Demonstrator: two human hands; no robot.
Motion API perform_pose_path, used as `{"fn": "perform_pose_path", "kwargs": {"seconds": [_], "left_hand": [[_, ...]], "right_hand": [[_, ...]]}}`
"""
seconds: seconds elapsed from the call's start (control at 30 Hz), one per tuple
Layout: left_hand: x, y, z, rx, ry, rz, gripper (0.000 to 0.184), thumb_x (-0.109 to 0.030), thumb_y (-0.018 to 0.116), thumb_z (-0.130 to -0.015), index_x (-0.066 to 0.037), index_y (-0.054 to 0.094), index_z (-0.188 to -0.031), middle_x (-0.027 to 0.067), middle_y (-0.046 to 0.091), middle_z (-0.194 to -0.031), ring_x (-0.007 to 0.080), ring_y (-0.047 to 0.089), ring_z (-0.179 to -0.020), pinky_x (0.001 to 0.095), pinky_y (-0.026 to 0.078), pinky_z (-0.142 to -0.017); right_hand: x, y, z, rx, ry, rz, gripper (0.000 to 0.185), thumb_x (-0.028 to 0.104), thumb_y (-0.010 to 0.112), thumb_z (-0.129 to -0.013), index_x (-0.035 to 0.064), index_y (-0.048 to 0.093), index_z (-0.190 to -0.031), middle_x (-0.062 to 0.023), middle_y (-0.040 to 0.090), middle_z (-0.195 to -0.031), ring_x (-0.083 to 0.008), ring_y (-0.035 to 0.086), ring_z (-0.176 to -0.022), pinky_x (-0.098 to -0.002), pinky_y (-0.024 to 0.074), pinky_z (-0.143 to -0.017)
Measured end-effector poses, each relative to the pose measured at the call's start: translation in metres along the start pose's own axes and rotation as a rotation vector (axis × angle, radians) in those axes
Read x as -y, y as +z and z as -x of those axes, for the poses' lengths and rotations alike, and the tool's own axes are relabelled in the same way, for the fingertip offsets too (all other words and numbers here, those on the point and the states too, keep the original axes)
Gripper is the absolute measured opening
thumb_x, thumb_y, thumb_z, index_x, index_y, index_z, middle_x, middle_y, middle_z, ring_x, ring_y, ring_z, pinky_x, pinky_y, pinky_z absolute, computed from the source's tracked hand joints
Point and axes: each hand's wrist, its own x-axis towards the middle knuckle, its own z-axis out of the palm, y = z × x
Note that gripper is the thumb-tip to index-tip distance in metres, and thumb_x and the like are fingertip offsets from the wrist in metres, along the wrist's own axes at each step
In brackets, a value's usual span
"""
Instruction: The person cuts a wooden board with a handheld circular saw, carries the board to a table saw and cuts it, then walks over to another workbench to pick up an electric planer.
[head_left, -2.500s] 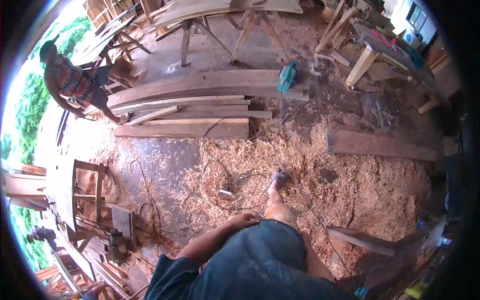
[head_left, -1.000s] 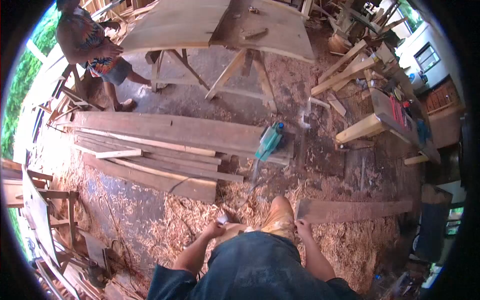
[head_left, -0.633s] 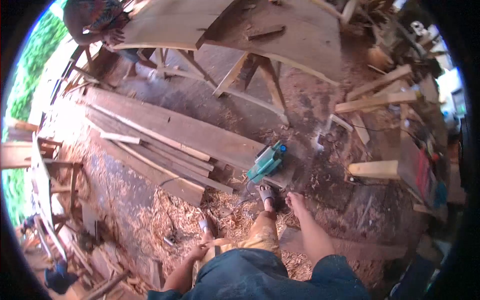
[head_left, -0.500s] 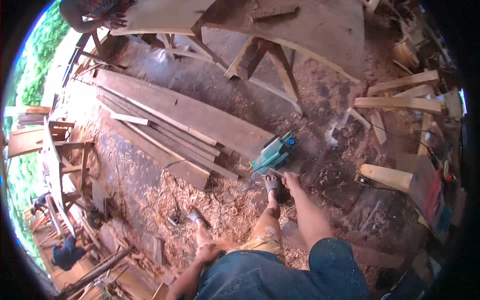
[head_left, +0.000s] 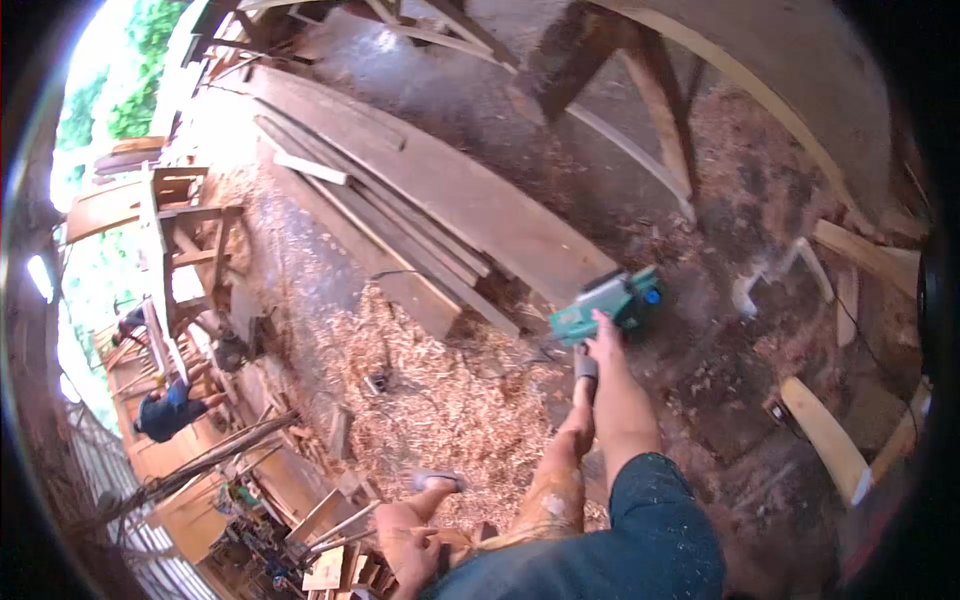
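A green power tool rests on the near right end of a long wide plank. My right hand reaches down to the tool's near side, its fingers at or over the green body; whether they grip it is not clear. My left hand is low in the view beside my left thigh, its fingers partly bent and partly hidden, and no object shows in it. One sandalled foot stands just below the tool, the other among wood shavings.
Narrower boards lie beside the wide plank. Wood shavings cover the floor around my feet. A trestle holds a large slab at the upper right. Another person is at the left among timber. A loose wooden beam is at right.
My right hand has moved forward and down to the green tool. The view has turned and come closer to the floor, and the co-worker by the slab has left the view.
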Motion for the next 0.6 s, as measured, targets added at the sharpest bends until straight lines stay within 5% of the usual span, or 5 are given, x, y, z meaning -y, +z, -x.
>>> {"fn": "perform_pose_path", "kwargs": {"seconds": [0.17, 0.37, 0.47, 0.57, 0.6], "left_hand": [[-0.009, 0.032, 0.011, 0.012, -0.036, 0.24, 0.015, -0.017, 0.065, -0.088, -0.006, 0.068, -0.097, 0.0071, 0.06, -0.075, 0.0159, 0.055, -0.071, 0.0301, 0.045, -0.068], [-0.188, -0.064, -0.005, 0.263, 0.165, 0.033, 0.034, -0.03, 0.067, -0.084, -0.012, 0.064, -0.113, 0.0189, 0.065, -0.108, 0.0362, 0.063, -0.098, 0.0424, 0.05, -0.082], [-0.17, -0.012, -0.026, 0.049, 0.624, -0.043, 0.051, -0.037, 0.071, -0.078, -0.013, 0.059, -0.122, 0.0126, 0.044, -0.142, 0.0303, 0.048, -0.125, 0.0455, 0.043, -0.097], [-0.156, 0.06, -0.044, -0.04, 1.174, -0.165, 0.045, -0.04, 0.071, -0.074, -0.012, 0.068, -0.109, 0.0142, 0.049, -0.138, 0.0305, 0.052, -0.121, 0.0501, 0.042, -0.098], [-0.159, 0.091, -0.053, 0.325, 1.181, -0.278, 0.041, -0.037, 0.07, -0.075, -0.012, 0.07, -0.107, 0.0162, 0.054, -0.132, 0.031, 0.056, -0.117, 0.0518, 0.043, -0.097]], "right_hand": [[0.015, 0.008, 0.06, 0.009, -0.148, -0.086, 0.023, 0.016, 0.065, -0.077, 0.0155, 0.053, -0.097, -0.0029, 0.054, -0.091, -0.0227, 0.053, -0.093, -0.0509, 0.0445, -0.087], [0.039, -0.018, 0.222, -0.007, -0.193, -0.139, 0.018, 0.023, 0.066, -0.084, 0.0128, 0.052, -0.089, 0.0004, 0.048, -0.078, -0.0164, 0.047, -0.07, -0.0341, 0.0448, -0.065], [0.049, -0.009, 0.377, -0.019, -0.28, -0.068, 0.011, 0.017, 0.064, -0.086, 0.0135, 0.055, -0.088, 0.0041, 0.046, -0.069, -0.0131, 0.047, -0.061, -0.0313, 0.0437, -0.059], [0.062, -0.039, 0.496, 0.051, -0.407, 0.087, 0.017, 0.014, 0.057, -0.089, 0.0119, 0.057, -0.106, 0.0041, 0.043, -0.069, -0.0104, 0.044, -0.059, -0.0282, 0.0424, -0.056], [0.068, -0.05, 0.528, 0.056, -0.44, 0.143, 0.027, 0.017, 0.057, -0.09, 0.0111, 0.055, -0.117, 0.0056, 0.041, -0.068, -0.0085, 0.042, -0.058, -0.0256, 0.0392, -0.055]]}}
